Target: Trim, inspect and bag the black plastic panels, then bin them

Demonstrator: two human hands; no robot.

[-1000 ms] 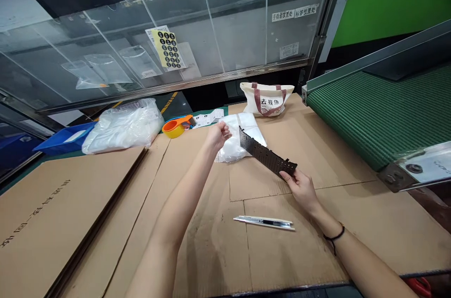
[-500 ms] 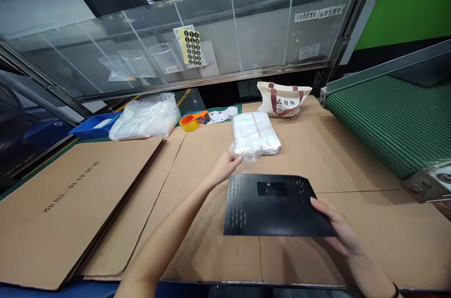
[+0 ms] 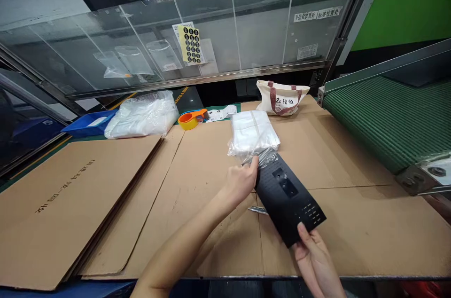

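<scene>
In the head view, the black panel (image 3: 287, 197) slants between the two hands above the cardboard sheet (image 3: 352, 223), its far end reaching up toward the stack of plastic bags (image 3: 252, 129). The right hand (image 3: 312, 251) grips the near end, thumb on the upper face and the other fingers beneath, so the panel extends forward and to the left from it. The left hand (image 3: 243, 178) is closed at the panel's far left corner, pinching clear plastic film (image 3: 267, 158) that lies over that end. The panel partly covers the utility knife (image 3: 258, 210), whose tip shows beside its left edge. Beyond the bag stack sits a cloth bag (image 3: 283, 99), with the green conveyor belt (image 3: 391, 119) to the right. Well to the left of the hands are the flat cardboard stack (image 3: 77, 204) and, behind it, a white plastic bundle (image 3: 143, 117) next to a blue tray (image 3: 86, 124). The tape dispenser (image 3: 193, 119) stands between that bundle and the bag stack.
</scene>
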